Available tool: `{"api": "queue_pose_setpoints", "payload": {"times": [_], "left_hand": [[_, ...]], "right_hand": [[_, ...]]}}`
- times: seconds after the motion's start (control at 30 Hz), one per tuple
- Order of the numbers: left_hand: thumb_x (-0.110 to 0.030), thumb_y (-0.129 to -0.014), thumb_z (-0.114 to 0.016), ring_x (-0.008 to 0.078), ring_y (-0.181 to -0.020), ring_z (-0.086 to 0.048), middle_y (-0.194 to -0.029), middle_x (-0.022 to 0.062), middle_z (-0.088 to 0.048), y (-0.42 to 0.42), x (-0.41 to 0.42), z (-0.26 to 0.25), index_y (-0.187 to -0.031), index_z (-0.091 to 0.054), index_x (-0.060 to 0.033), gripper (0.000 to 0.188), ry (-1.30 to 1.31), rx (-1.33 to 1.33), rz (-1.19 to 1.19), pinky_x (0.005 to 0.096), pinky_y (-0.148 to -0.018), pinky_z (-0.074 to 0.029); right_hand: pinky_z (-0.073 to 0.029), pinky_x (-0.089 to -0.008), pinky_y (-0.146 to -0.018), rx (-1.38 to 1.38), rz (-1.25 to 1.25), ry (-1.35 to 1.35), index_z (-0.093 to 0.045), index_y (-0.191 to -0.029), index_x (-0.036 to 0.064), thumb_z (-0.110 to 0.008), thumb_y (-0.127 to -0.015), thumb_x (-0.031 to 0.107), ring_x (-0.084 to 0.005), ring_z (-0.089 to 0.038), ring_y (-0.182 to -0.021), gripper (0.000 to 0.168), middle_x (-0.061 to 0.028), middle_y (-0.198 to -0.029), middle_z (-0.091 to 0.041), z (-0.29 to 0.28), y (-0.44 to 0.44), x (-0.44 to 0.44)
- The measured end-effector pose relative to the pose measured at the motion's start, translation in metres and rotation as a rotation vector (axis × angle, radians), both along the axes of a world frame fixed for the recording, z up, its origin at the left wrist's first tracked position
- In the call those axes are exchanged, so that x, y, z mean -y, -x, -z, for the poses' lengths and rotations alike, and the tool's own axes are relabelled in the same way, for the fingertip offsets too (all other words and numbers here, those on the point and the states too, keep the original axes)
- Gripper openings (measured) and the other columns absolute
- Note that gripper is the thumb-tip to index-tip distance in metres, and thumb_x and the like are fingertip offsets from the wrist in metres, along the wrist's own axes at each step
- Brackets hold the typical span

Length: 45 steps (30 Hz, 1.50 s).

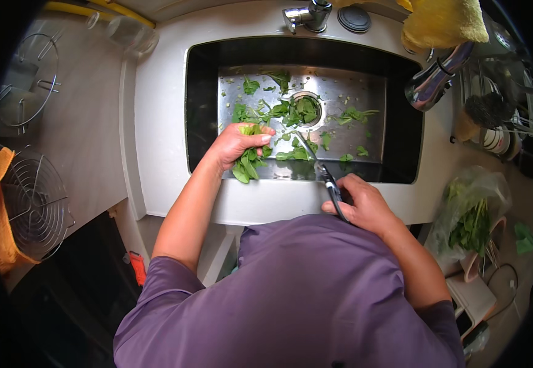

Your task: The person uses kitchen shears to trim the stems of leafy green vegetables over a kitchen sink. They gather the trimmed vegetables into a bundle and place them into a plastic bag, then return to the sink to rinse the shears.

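My left hand (243, 142) is closed around a bunch of leafy greens (246, 165) over the near left part of the sink, with leaves hanging below the fingers. In my right hand (363, 202), at the sink's near edge, is a pair of scissors (324, 172); the blades point up and left towards the drain, and I cannot tell how far apart they are. Cut leaves (273, 109) and small stem pieces lie scattered on the steel sink bottom (363, 92). More leaves fill the round drain (307, 110).
Behind the sink stand a chrome faucet (310, 17) and a round dark lid (354, 19). A yellow cloth (445, 25) hangs at the upper right, near a dish rack (519, 87). A plastic bag of greens (471, 221) is at right. A wire rack (36, 202) and glass jar (133, 36) are at left.
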<state>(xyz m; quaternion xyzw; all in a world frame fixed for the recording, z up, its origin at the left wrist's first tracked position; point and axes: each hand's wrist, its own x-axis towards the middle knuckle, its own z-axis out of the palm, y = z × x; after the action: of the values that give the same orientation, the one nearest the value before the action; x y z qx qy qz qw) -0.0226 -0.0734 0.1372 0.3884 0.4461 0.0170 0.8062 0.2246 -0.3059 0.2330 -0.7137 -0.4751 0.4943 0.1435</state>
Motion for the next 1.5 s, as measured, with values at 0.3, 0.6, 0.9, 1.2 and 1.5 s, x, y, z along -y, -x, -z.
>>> {"api": "queue_pose_setpoints", "payload": {"times": [0.3,0.6,0.9,1.2,1.5], "left_hand": [[-0.011,-0.083,-0.084,0.0123,-0.068,-0.064,-0.082,0.0052,-0.071,-0.034,0.029,-0.019,-0.096,-0.073,0.0014,0.021,-0.061,0.051,0.088,0.0255,-0.064,-0.053],[-0.015,-0.085,-0.083,0.0111,-0.068,-0.063,-0.085,0.0033,-0.071,-0.031,0.029,-0.016,-0.100,-0.074,-0.0006,0.023,0.016,0.040,0.067,0.0251,-0.063,-0.053],[-0.025,-0.082,-0.085,0.0255,-0.090,-0.072,-0.101,0.0119,-0.076,-0.036,0.020,0.067,-0.111,-0.073,-0.0009,0.039,-0.508,-0.443,0.383,0.0387,-0.084,-0.056],[-0.023,-0.081,-0.074,0.0364,-0.109,-0.069,-0.114,0.0167,-0.073,-0.066,-0.028,0.149,-0.101,-0.077,-0.0076,0.025,-1.066,-0.850,0.492,0.0464,-0.095,-0.055],[-0.023,-0.079,-0.087,0.0248,-0.091,-0.073,-0.098,0.0120,-0.077,-0.048,-0.044,0.127,-0.106,-0.076,-0.0027,0.035,-0.491,-0.513,0.134,0.0368,-0.085,-0.056]], "right_hand": [[-0.052,-0.0432,-0.075,0.074,-0.078,-0.052,-0.066,-0.101,0.001,-0.080,-0.081,0.052,-0.0345,-0.065,-0.084,0.057,-0.0147,-0.094,-0.064,0.001,0.003,0.001],[-0.049,-0.0445,-0.069,0.019,-0.003,-0.067,-0.061,-0.092,0.000,-0.083,-0.081,0.050,-0.0355,-0.062,-0.077,0.055,-0.0150,-0.086,-0.061,0.006,0.002,0.007],[-0.051,-0.0326,-0.074,-0.290,0.423,-0.043,-0.061,-0.103,0.002,-0.075,-0.091,0.040,-0.0174,-0.061,-0.078,0.042,-0.0055,-0.085,-0.064,0.033,-0.007,0.046],[-0.051,-0.0301,-0.075,-0.364,0.534,0.108,-0.060,-0.102,0.000,-0.070,-0.097,0.037,-0.0136,-0.064,-0.080,0.038,-0.0059,-0.084,-0.066,0.021,-0.020,0.052],[-0.049,-0.0279,-0.071,-0.349,0.524,0.079,-0.061,-0.102,0.000,-0.072,-0.095,0.032,-0.0107,-0.059,-0.075,0.034,-0.0041,-0.082,-0.065,0.025,-0.024,0.041]]}}
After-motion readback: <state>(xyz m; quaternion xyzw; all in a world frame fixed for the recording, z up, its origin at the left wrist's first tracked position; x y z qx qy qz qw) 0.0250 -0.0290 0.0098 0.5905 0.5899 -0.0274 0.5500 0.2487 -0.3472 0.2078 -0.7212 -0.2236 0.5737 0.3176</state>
